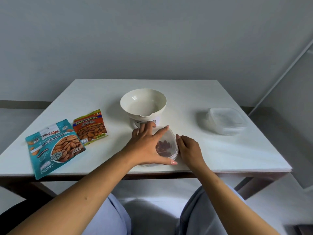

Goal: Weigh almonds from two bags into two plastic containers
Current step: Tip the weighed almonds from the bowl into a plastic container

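Your knees (110,216) sit nearest, under the counter (220,150) edge. On the left lie the teal almond bag (54,148) and, just beside it, the orange almond bag (90,127). Your left hand (147,146) lies spread flat on the lid of the clear container (171,145) holding almonds (163,147). Your right hand (189,148) touches its right side, fingers curled together. Behind stands the scale (144,106); well right, the second container (226,120).
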